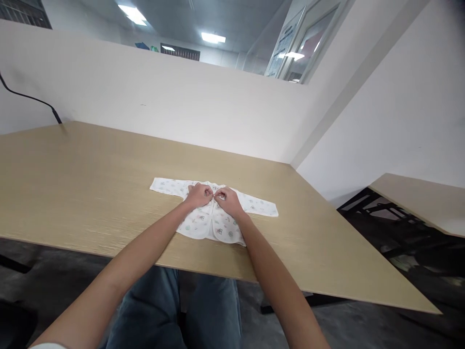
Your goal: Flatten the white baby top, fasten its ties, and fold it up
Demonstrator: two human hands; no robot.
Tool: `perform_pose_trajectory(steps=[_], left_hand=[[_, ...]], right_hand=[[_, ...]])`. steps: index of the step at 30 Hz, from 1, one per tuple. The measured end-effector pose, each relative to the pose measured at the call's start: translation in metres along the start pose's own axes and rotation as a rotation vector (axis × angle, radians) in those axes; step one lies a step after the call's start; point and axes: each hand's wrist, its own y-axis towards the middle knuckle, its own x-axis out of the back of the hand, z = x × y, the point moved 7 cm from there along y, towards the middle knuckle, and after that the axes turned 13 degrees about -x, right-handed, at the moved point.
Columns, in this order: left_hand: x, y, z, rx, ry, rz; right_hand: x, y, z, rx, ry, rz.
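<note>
A small white baby shirt (198, 224) with a pale print lies spread on the wooden table, its sleeves stretched out to both sides. Its front opening runs down the middle and parts a little at the hem. My left hand (199, 195) pinches the fabric at the left edge of this opening, near the neckline. Close beside it, my right hand (227, 199) pinches the right edge, the fingertips of both hands almost meeting. Whatever fastener may sit between the fingers is too small to make out.
The table (109, 194) ends against a white wall (181, 111) with a window above. A black cable (32, 98) hangs at the far left. To the right stands another table (421, 198) with dark things beneath it. My legs are under the front edge.
</note>
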Motion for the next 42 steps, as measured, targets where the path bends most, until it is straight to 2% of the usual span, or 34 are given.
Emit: perform_pose_trajectory(steps=[8,19,30,35,38,42], left_hand=[[-0.001,0.001,0.005,0.045,-0.005,0.01],[-0.002,0.001,0.006,0.035,-0.031,0.003],[-0.002,0.004,0.01,0.071,-0.035,0.008],[-0.005,0.002,0.011,0.05,-0.022,0.003],[-0.004,0.0,0.006,0.013,0.011,0.011],[-0.002,-0.002,-0.005,-0.08,0.058,0.052]], right_hand=[[0.001,0.0,0.0,-0.016,0.012,0.01],[0.0,-0.001,0.0,-0.035,0.017,0.054],[-0.012,0.007,-0.013,-0.15,-0.031,-0.008],[-0.01,0.012,-0.02,-0.187,-0.033,-0.062],[-0.004,0.008,-0.018,-0.156,-0.027,-0.05],[0.003,-0.005,-0.007,-0.025,-0.025,0.02]])
